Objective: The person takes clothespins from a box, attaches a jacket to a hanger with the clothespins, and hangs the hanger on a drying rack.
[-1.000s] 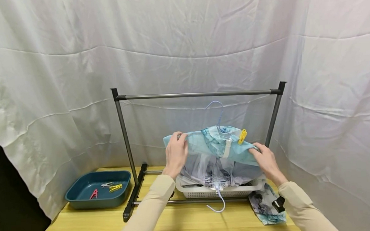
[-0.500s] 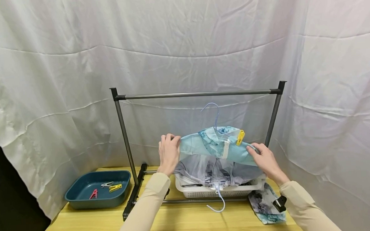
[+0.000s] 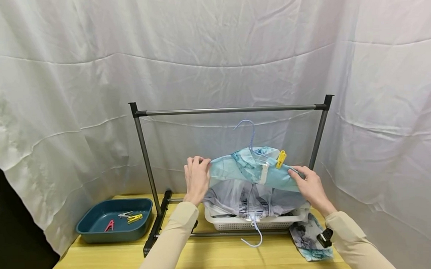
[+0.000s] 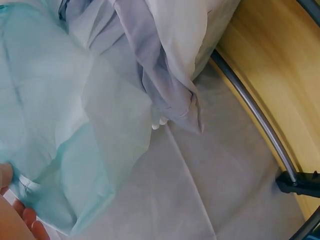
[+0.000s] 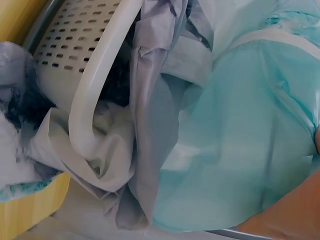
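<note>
While both hands (image 3: 197, 179) grip the garment (image 3: 251, 171), a basket (image 3: 253, 223) apparently sits below.

Soft, even light fills the head view; the white curtain (image 3: 212, 50) behind the rack (image 3: 229, 110) is bright without glare, its folds casting faint grey shadows. Left of the rack the corner falls into near black. The rack's posts lean outward, a wide-lens bend. Both wrist views are dimmer and soft: the teal garment (image 4: 60, 130) and white basket (image 5: 100, 85) sit too close for sharp focus.
</note>
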The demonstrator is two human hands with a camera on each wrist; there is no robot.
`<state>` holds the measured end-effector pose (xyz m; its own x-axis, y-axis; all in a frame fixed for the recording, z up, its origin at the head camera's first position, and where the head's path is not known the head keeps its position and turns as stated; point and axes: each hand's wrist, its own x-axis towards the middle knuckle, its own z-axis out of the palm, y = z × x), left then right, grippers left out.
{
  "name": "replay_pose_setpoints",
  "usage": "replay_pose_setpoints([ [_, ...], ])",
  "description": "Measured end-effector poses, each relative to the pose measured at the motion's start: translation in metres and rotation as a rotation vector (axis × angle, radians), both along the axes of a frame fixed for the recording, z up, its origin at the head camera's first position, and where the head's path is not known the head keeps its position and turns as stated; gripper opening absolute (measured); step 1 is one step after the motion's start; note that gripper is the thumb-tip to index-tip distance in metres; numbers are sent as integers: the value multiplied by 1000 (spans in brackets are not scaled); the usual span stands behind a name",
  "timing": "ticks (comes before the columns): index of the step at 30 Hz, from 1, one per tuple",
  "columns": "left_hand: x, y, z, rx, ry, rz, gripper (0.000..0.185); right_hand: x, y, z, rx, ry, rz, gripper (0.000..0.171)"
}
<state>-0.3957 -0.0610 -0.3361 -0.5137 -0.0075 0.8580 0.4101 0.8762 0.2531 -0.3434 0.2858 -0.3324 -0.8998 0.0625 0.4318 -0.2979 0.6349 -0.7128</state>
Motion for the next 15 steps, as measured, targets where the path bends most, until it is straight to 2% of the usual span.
replay_pose_setpoints([
  [9,1,-3,-1,-27,-6,-11,10,-2,-1,-1,-13,66,-13,48],
  [15,1,-13,-9,-35,63,-92,12,-1,0,-3,-28,17,-24,51],
])
